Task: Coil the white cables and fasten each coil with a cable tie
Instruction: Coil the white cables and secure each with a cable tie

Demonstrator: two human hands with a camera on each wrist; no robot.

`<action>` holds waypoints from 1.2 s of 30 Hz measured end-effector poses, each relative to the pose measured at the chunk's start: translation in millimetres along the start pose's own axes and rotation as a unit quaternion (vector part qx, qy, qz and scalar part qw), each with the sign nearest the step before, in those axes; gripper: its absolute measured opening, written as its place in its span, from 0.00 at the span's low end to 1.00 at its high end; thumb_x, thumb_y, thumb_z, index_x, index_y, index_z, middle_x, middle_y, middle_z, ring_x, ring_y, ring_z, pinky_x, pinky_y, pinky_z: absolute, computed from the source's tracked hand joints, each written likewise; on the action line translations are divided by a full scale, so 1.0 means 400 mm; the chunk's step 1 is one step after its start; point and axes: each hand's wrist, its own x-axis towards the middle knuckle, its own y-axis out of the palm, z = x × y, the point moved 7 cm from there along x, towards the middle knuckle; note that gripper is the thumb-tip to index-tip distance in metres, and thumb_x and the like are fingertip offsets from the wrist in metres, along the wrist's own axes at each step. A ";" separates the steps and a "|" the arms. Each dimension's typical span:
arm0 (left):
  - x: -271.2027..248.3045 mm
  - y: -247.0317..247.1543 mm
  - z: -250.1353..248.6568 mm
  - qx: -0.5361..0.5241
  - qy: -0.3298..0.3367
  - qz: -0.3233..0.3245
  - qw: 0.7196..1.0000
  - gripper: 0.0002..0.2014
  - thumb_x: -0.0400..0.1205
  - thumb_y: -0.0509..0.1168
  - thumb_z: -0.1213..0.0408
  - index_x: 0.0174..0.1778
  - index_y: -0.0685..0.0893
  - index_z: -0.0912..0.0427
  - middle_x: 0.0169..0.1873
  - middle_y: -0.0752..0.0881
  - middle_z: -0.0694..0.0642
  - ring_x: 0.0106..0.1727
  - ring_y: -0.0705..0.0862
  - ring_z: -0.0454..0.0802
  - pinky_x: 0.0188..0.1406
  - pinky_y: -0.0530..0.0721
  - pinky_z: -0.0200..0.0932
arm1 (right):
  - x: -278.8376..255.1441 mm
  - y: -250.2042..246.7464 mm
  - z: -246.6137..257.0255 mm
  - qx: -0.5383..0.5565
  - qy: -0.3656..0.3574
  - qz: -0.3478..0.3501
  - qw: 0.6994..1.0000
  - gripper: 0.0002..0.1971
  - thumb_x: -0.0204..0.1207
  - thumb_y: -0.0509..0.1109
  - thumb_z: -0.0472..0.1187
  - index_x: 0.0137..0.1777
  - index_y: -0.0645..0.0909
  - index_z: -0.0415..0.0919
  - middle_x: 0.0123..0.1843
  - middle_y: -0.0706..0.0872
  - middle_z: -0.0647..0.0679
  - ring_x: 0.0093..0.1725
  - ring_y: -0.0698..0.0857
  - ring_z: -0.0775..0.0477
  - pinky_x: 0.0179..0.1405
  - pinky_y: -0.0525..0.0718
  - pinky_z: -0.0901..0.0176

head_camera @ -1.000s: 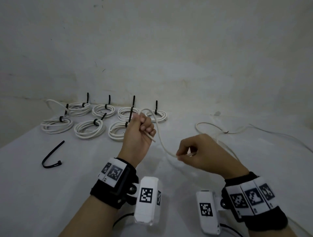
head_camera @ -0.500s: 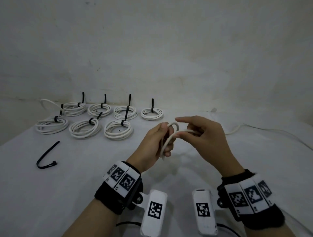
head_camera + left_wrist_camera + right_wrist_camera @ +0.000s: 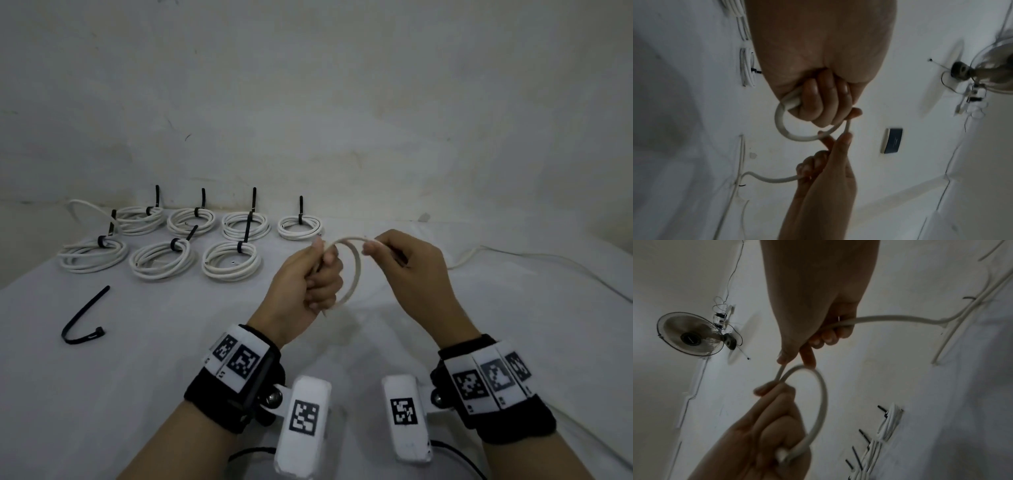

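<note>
A white cable makes one round loop in the air between my hands, above the table. My left hand grips the loop's closing point, fingers curled round the cable end. Just right of it, my right hand pinches the same cable between thumb and forefinger at the top of the loop. The rest of the cable runs through the right palm and trails off to the right over the table. A loose black cable tie lies at the near left.
Several tied white coils with black ties sticking up lie in two rows at the back left of the white table. A thin wire runs along the far right. A wall fan hangs above.
My right hand rose from low on the table and carried the cable to the left hand, forming a loop. Since half a second ago the loop has widened and the right hand has drawn slightly right.
</note>
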 end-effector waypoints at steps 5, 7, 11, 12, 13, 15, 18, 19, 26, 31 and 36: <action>0.004 -0.073 -0.090 -0.178 0.102 -0.025 0.978 0.22 0.83 0.49 0.56 0.24 0.76 0.54 0.15 0.65 0.46 0.19 0.50 0.41 0.11 0.59 0.30 | -0.002 -0.052 -0.084 -0.008 0.075 0.007 0.997 0.07 0.82 0.64 0.40 0.46 0.72 0.54 0.33 0.81 0.45 0.34 0.82 0.50 0.34 0.77 0.67; 0.001 -0.106 -0.115 -0.215 0.129 -0.030 0.968 0.26 0.88 0.45 0.57 0.25 0.76 0.55 0.16 0.66 0.47 0.20 0.52 0.40 0.13 0.61 0.30 | -0.006 -0.059 -0.095 -0.015 0.077 0.013 0.997 0.10 0.82 0.64 0.38 0.45 0.71 0.56 0.32 0.78 0.49 0.27 0.77 0.55 0.29 0.75 0.69; -0.003 -0.133 -0.130 -0.227 0.153 -0.045 0.961 0.23 0.86 0.48 0.55 0.26 0.76 0.56 0.17 0.66 0.46 0.16 0.59 0.40 0.15 0.63 0.30 | -0.006 -0.032 -0.073 -0.092 0.034 0.079 0.992 0.08 0.76 0.71 0.35 0.42 0.78 0.49 0.36 0.82 0.50 0.27 0.74 0.60 0.29 0.70 0.74; -0.003 -0.134 -0.129 -0.222 0.155 -0.051 0.961 0.23 0.86 0.48 0.55 0.26 0.75 0.55 0.18 0.66 0.46 0.15 0.62 0.39 0.15 0.64 0.30 | -0.009 -0.017 -0.066 -0.114 0.026 0.113 0.987 0.09 0.73 0.74 0.34 0.40 0.80 0.50 0.36 0.82 0.52 0.29 0.76 0.61 0.31 0.71 0.74; -0.002 -0.134 -0.126 -0.216 0.156 -0.059 0.962 0.23 0.87 0.47 0.54 0.27 0.74 0.55 0.18 0.66 0.46 0.15 0.63 0.39 0.15 0.64 0.30 | -0.014 -0.001 -0.061 -0.131 0.026 0.154 0.979 0.09 0.71 0.76 0.34 0.39 0.83 0.51 0.37 0.82 0.55 0.31 0.77 0.62 0.33 0.73 0.74; 0.002 -0.127 -0.119 -0.195 0.153 -0.074 0.966 0.21 0.87 0.46 0.53 0.30 0.71 0.55 0.18 0.66 0.46 0.16 0.63 0.38 0.15 0.64 0.30 | -0.030 0.032 -0.050 -0.141 0.046 0.236 0.960 0.09 0.69 0.77 0.33 0.39 0.89 0.50 0.38 0.83 0.58 0.33 0.80 0.61 0.37 0.80 0.64; 0.006 -0.103 -0.097 -0.125 0.132 -0.085 0.980 0.20 0.88 0.43 0.53 0.33 0.67 0.56 0.18 0.65 0.46 0.16 0.64 0.38 0.16 0.66 0.30 | -0.058 0.076 0.006 -0.084 0.043 0.322 0.942 0.10 0.68 0.77 0.31 0.41 0.91 0.48 0.39 0.85 0.59 0.33 0.82 0.58 0.36 0.78 0.69; 0.007 -0.092 -0.088 -0.098 0.122 -0.083 0.984 0.20 0.89 0.42 0.53 0.34 0.66 0.56 0.18 0.65 0.46 0.16 0.64 0.39 0.16 0.67 0.31 | -0.064 0.086 0.031 -0.062 0.032 0.340 0.938 0.09 0.68 0.77 0.31 0.41 0.91 0.48 0.38 0.86 0.59 0.33 0.82 0.58 0.36 0.76 0.72; 0.001 -0.019 0.003 0.143 0.017 -0.032 0.989 0.19 0.88 0.45 0.55 0.36 0.69 0.59 0.20 0.72 0.50 0.19 0.69 0.43 0.20 0.69 0.35 | -0.032 0.051 0.117 0.047 0.000 0.212 0.976 0.04 0.70 0.77 0.35 0.39 0.88 0.46 0.37 0.87 0.58 0.33 0.80 0.60 0.34 0.74 0.74; -0.009 0.019 0.007 0.109 -0.004 0.022 0.994 0.19 0.85 0.47 0.52 0.34 0.68 0.61 0.15 0.66 0.49 0.13 0.59 0.39 0.13 0.59 0.29 | -0.014 0.007 0.082 -0.001 -0.027 0.047 0.999 0.11 0.71 0.77 0.45 0.52 0.84 0.50 0.27 0.75 0.57 0.29 0.74 0.58 0.30 0.70 0.73; -0.009 0.015 0.018 0.092 -0.038 0.016 0.995 0.22 0.82 0.50 0.49 0.31 0.76 0.60 0.12 0.62 0.47 0.11 0.57 0.38 0.11 0.56 0.27 | -0.013 0.005 0.074 -0.059 -0.075 0.017 0.995 0.16 0.72 0.66 0.58 0.44 0.85 0.46 0.33 0.73 0.63 0.33 0.75 0.60 0.31 0.70 0.69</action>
